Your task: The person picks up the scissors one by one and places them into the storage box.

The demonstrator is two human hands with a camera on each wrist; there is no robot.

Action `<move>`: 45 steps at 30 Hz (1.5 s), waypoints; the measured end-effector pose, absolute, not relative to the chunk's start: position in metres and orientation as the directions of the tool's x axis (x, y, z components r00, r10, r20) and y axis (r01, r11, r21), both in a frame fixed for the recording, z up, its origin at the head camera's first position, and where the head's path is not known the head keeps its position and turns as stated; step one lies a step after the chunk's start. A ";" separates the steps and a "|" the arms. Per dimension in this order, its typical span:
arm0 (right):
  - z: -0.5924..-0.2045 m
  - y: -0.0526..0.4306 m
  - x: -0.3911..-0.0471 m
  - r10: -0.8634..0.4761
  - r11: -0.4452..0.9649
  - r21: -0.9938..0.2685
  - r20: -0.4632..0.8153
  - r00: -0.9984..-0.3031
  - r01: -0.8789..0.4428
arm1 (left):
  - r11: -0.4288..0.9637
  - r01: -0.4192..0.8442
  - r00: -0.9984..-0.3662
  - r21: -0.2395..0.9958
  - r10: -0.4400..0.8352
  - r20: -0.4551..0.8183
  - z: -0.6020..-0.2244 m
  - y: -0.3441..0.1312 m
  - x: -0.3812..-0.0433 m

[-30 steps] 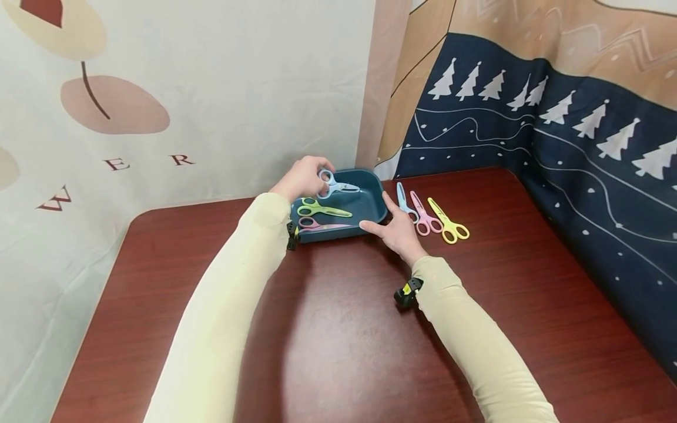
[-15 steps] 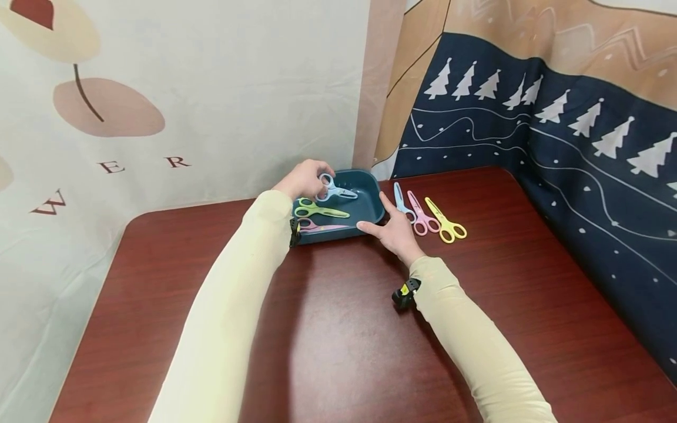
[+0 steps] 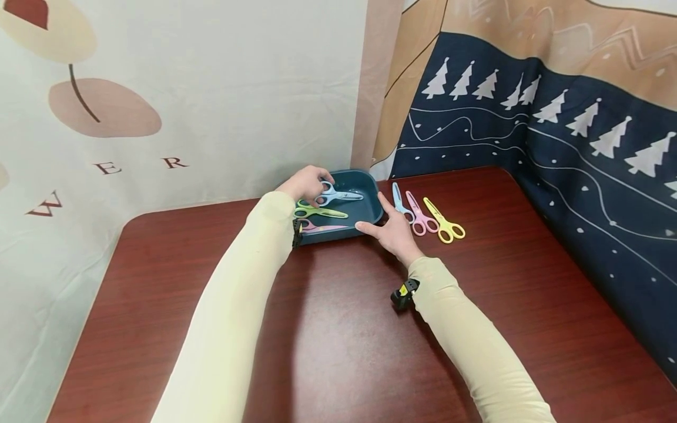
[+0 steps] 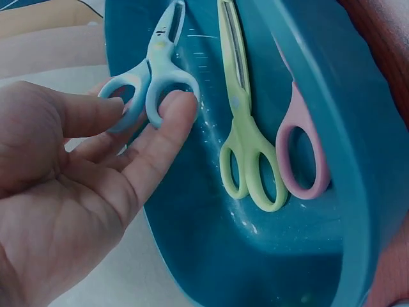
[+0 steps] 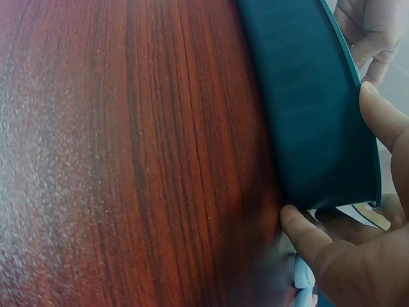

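Note:
My left hand point(image 3: 307, 183) holds light blue scissors point(image 3: 346, 196) by their handle loops, low over the back of a dark teal tray point(image 3: 367, 212). The left wrist view shows the thumb and a fingertip at the two loops, with the blades pointing away from the palm. Beside them in the tray lie green scissors point(image 4: 238, 121) and pink scissors point(image 4: 300, 121), the pink pair partly hidden by the near wall. My right hand point(image 3: 396, 234) rests on the tray's near right corner, its straight thumb and fingers spread on either side.
On the reddish-brown table point(image 3: 344, 329), right of the tray, lie blue scissors point(image 3: 399, 200), pink scissors point(image 3: 420, 212) and yellow scissors point(image 3: 441, 218) in a row. A pale curtain point(image 3: 238, 106) hangs close behind; a navy tree-patterned cloth point(image 3: 476, 129) borders the right.
My left hand has moved slightly down and toward me. The blue scissors it holds have sunk and turned, with the blades now more level. My right hand stays at the tray's corner.

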State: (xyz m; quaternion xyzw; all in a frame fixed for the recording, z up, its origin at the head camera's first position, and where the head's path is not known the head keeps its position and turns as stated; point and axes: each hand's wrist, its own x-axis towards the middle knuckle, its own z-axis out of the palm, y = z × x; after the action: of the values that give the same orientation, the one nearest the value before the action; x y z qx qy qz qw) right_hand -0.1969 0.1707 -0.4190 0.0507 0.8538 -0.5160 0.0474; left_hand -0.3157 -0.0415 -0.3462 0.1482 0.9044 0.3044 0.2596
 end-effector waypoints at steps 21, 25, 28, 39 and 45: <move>-0.420 0.171 -0.197 0.044 0.469 -0.873 -0.126 -0.991 0.132 | 0.886 0.193 -0.829 0.422 0.378 -0.413 -0.354 -0.038 -0.324; -0.420 0.171 -0.197 0.045 0.473 -0.871 -0.126 -0.991 0.132 | 0.891 0.203 -0.827 0.407 0.378 -0.416 -0.354 -0.040 -0.322; -0.421 0.171 -0.197 0.045 0.472 -0.872 -0.126 -0.991 0.132 | 0.897 0.198 -0.830 0.394 0.368 -0.420 -0.352 -0.042 -0.320; -0.422 0.171 -0.197 0.052 0.478 -0.867 -0.132 -0.990 0.141 | 0.906 0.161 -0.829 0.392 0.340 -0.445 -0.339 -0.053 -0.313; -0.420 0.171 -0.197 0.055 0.475 -0.867 -0.144 -0.988 0.153 | 0.894 0.202 -0.834 0.400 0.371 -0.408 -0.334 -0.060 -0.313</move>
State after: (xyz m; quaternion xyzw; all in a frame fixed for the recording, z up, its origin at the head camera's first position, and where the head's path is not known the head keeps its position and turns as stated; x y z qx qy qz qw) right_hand -0.1966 0.1712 -0.4201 0.0604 0.8575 -0.5087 0.0481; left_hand -0.3133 -0.0601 -0.3342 0.1520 0.9420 0.1729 0.2443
